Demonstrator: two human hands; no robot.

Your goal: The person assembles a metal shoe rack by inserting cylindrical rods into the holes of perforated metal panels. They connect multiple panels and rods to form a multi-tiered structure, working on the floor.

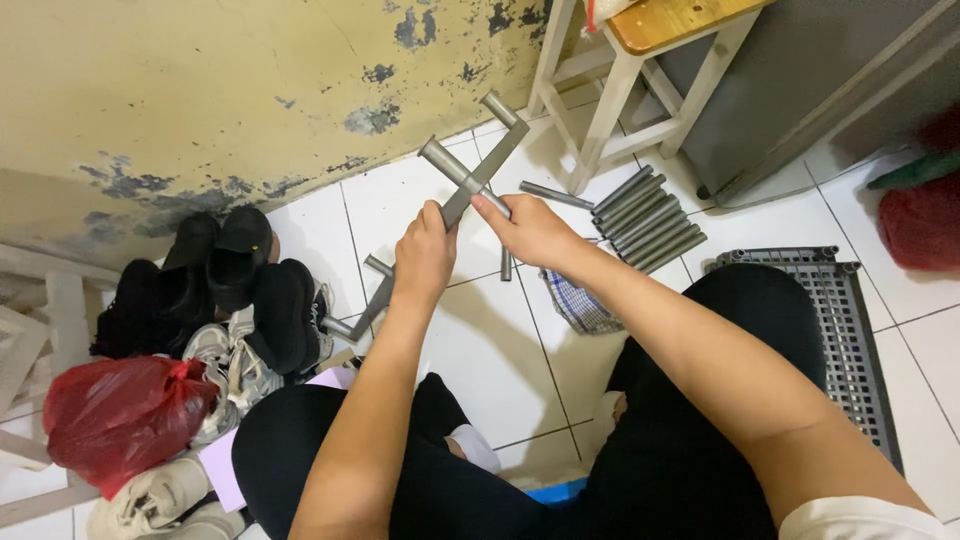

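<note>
A person sits on a white tiled floor (500,340) beneath a peeling yellow wall (200,90) that fills the ten-to-twelve o'clock part of the view. At one o'clock stands a white-legged wooden stool (640,70), and at four o'clock a grey slotted plastic shelf panel (850,320) lies flat beside the person's knee. At nine o'clock a heap of black and white shoes (230,290) crowds the wall, with a tied red plastic bag (120,410) at eight o'clock.

At centre the person holds up a grey metal tube frame with crossing bars (470,175), lifted clear of the floor and tilted toward one o'clock, apparently so both ends stay in reach. The left hand (425,255) is closed around the long diagonal tube, steadying it from below. The right hand (525,228) grips the shorter cross tube at the joint, fingers pinching it as if to seat or turn it.

At two o'clock a row of loose grey metal tubes (645,218) lies side by side, near a checked blue cloth (580,300) by the right forearm.
</note>
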